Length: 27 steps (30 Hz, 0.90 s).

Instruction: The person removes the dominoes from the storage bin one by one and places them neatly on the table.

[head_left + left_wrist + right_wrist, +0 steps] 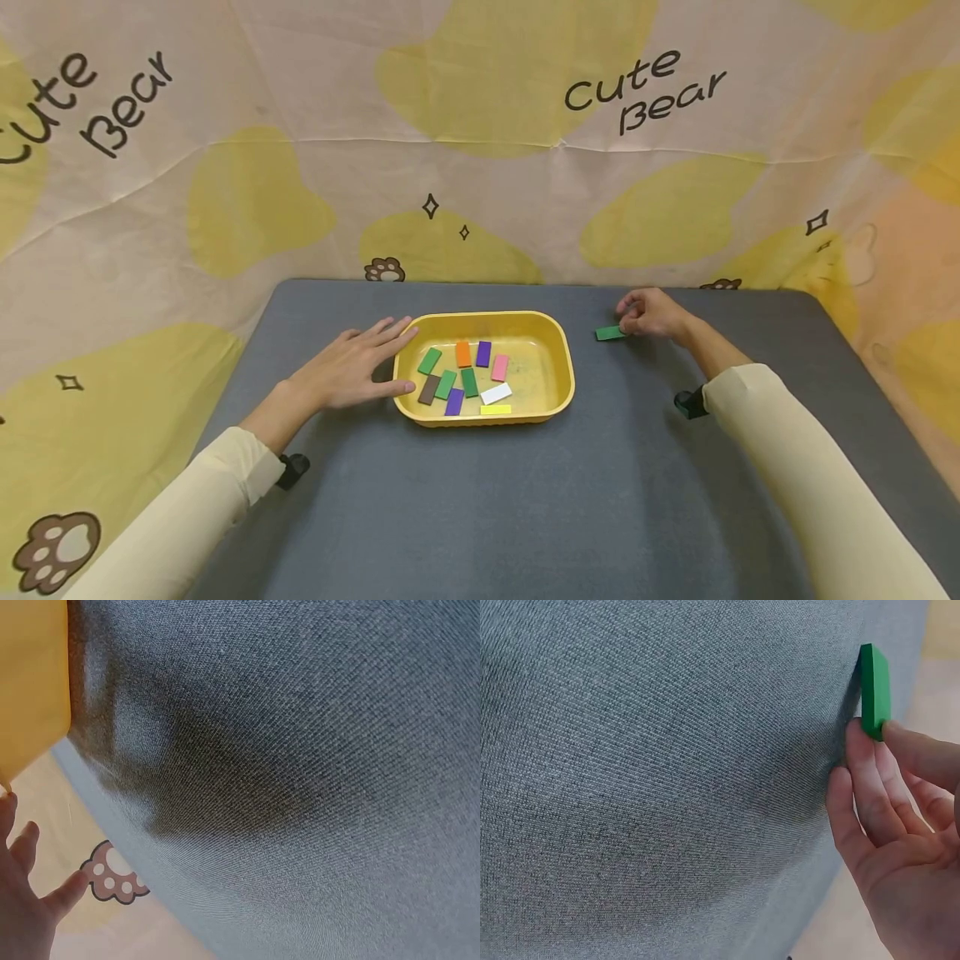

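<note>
A yellow tray sits mid-table and holds several small coloured blocks: green, orange, purple, pink, white, brown and yellow. My left hand lies flat with straight fingers against the tray's left rim; the left wrist view shows its fingers below the tray's wall. To the right of the tray, my right hand pinches the end of a green block lying on the table. In the right wrist view, the fingertips close on that green block.
The grey fabric-covered table stretches toward me from the tray. A cream and yellow printed cloth hangs behind and beside the table. The table's far edge runs just beyond the tray and my right hand.
</note>
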Motion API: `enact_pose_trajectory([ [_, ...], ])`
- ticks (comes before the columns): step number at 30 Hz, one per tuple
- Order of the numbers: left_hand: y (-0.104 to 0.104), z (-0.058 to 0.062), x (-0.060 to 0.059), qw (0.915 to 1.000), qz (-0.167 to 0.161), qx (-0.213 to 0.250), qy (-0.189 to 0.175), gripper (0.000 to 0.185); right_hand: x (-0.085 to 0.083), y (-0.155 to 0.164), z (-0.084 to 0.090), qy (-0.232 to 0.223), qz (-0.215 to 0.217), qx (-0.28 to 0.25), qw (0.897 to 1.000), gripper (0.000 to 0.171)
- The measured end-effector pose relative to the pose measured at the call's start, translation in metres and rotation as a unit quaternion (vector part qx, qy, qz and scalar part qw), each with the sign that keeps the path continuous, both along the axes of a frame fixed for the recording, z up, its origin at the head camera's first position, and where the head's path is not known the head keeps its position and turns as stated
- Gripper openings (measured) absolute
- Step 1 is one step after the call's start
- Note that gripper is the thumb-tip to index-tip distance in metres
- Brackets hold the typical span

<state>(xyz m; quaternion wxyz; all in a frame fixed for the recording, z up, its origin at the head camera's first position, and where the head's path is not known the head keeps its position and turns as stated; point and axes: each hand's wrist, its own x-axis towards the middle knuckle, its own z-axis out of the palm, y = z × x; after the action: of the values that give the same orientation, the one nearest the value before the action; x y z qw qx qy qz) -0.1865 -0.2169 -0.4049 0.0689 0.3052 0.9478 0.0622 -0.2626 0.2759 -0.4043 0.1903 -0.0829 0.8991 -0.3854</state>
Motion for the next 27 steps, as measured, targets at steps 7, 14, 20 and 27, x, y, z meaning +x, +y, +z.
enact_pose_trajectory([
  [7, -0.0002, -0.0006, 0.0009, 1.0, 0.005, 0.005, -0.003, 0.09, 0.0013, -0.0023, -0.0033, -0.003, 0.008, 0.011, 1.0, 0.028],
  [14, 0.0016, 0.0004, -0.0001, 1.0, 0.005, 0.005, -0.002, 0.09, -0.0002, -0.0028, -0.0036, 0.004, 0.009, 0.021, 1.0, 0.026],
  [20, 0.0018, 0.0013, -0.0004, 1.0, 0.003, 0.007, -0.003, 0.09, 0.0002, -0.0012, -0.0014, 0.015, 0.017, 0.042, 0.999, 0.025],
  [27, 0.0013, 0.0009, 0.0001, 1.0, 0.002, 0.008, -0.003, 0.091, 0.0006, 0.0008, 0.0001, 0.001, 0.018, 0.043, 0.999, 0.028],
])
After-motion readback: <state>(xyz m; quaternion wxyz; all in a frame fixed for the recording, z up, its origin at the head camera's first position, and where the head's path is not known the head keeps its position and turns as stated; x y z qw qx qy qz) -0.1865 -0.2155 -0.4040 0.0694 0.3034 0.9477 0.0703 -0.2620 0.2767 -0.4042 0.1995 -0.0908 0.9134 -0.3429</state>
